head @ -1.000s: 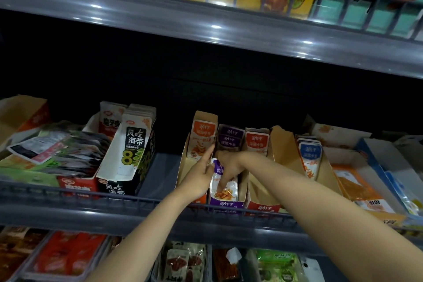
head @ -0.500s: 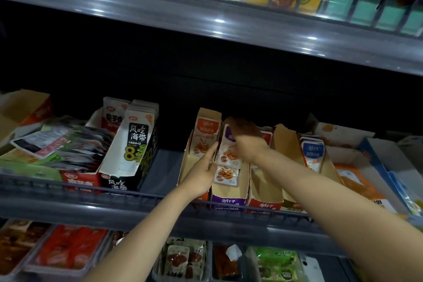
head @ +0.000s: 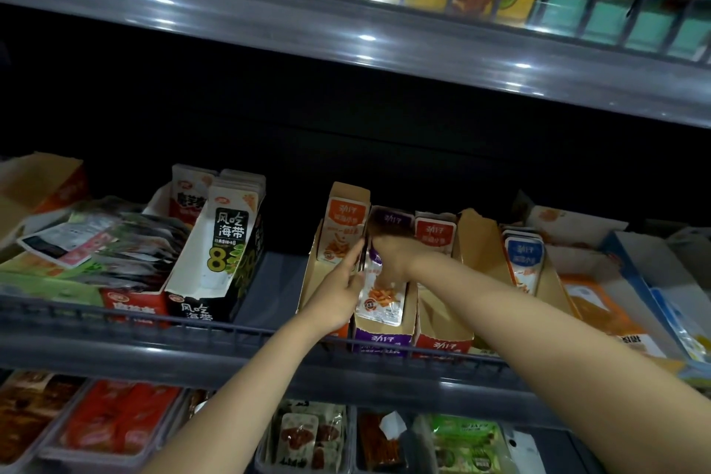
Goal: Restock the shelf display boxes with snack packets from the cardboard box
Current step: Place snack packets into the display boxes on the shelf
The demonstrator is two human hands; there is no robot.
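Observation:
A purple-fronted display box [head: 383,341] stands on the middle shelf between an orange box [head: 307,292] and a red box [head: 442,342]. My right hand [head: 392,256] grips the top of a stack of purple-and-white snack packets [head: 379,300] that stands upright in the purple box. My left hand [head: 338,296] lies with straight fingers against the left side of that stack, at the wall between the orange and purple boxes. Further purple packets [head: 392,219] stand behind my right hand. The cardboard supply box is out of view.
A wire rail [head: 215,323] runs along the shelf front. A black seaweed box [head: 219,262] and loose packets [head: 96,242] fill the left. Blue packets [head: 523,262] and open boxes [head: 615,300] sit at the right. The upper shelf [head: 384,46] overhangs; trays [head: 111,423] lie below.
My right hand rose from the front of the purple box to its back, then came down with the packets, which now stand lower in the box. My left hand stayed at the box's side.

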